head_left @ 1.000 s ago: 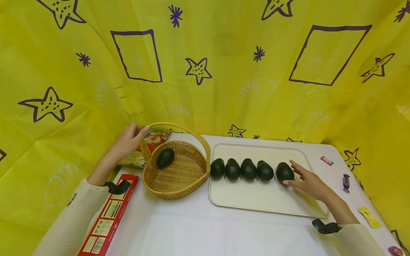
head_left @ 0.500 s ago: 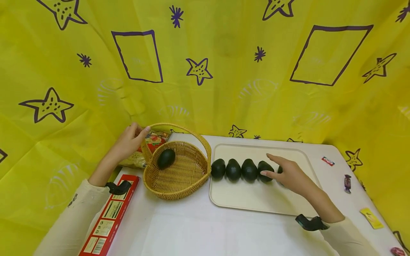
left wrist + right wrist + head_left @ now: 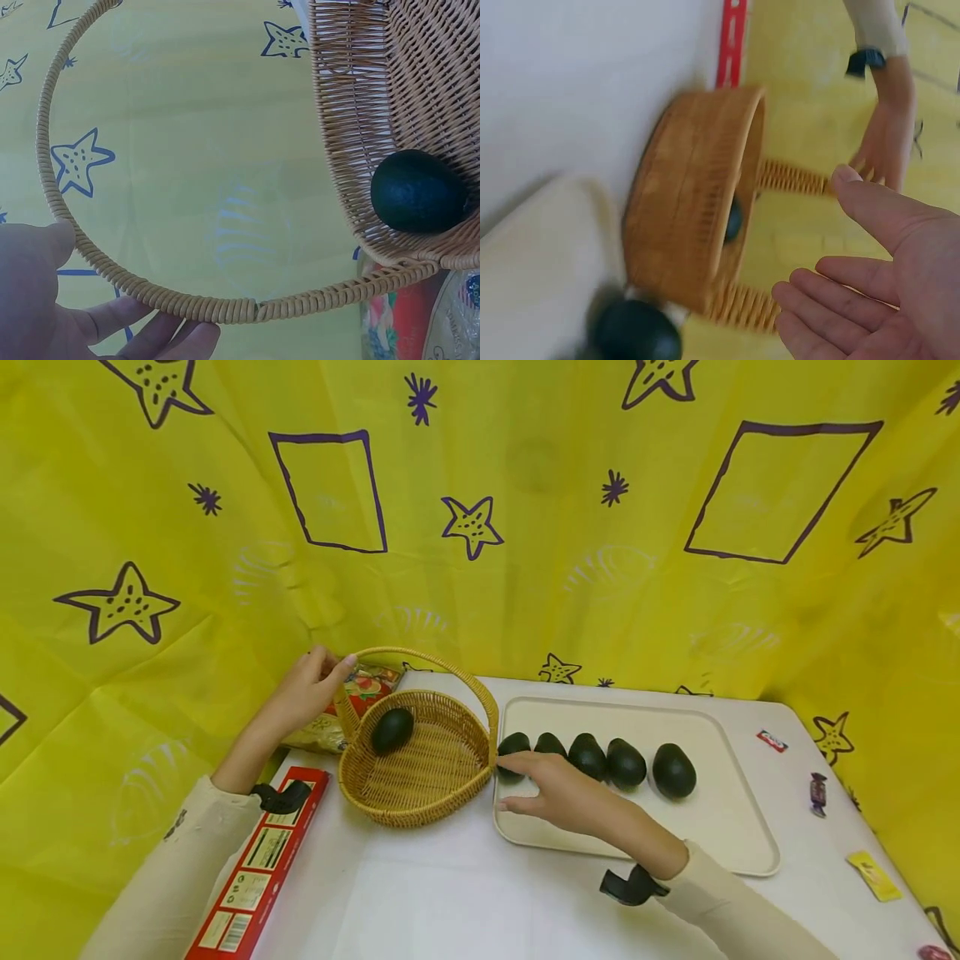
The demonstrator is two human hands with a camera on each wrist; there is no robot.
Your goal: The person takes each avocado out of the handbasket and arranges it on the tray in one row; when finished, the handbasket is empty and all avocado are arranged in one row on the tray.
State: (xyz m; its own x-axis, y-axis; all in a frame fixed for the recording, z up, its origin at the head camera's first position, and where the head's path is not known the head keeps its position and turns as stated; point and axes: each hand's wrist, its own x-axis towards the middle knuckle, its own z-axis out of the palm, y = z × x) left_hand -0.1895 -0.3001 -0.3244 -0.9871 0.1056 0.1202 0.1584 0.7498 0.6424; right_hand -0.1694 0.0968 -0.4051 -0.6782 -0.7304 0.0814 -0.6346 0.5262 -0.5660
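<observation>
My left hand [image 3: 303,689] holds the arched handle [image 3: 420,653] of a wicker basket [image 3: 412,814], thumb on one side and fingers on the other in the left wrist view. A single dark green avocado [image 3: 392,730] lies inside, against the basket's left wall. Several more avocados [image 3: 673,771] stand in a row on a cream tray [image 3: 712,852]; the rightmost sits slightly apart. My right hand [image 3: 570,789] is above the tray's left end, partly covering the avocados there. Its fingers are extended and hold nothing in the right wrist view.
A red box [image 3: 258,868] lies left of the basket, with a colourful food packet [image 3: 367,687] behind it. Small wrapped sweets, one of them yellow [image 3: 873,875], lie along the table's right side. A yellow patterned curtain [image 3: 525,593] hangs behind.
My right hand has moved left across the tray, from beside the rightmost avocado to near the basket. That avocado stays on the tray, and my left hand keeps its hold on the handle.
</observation>
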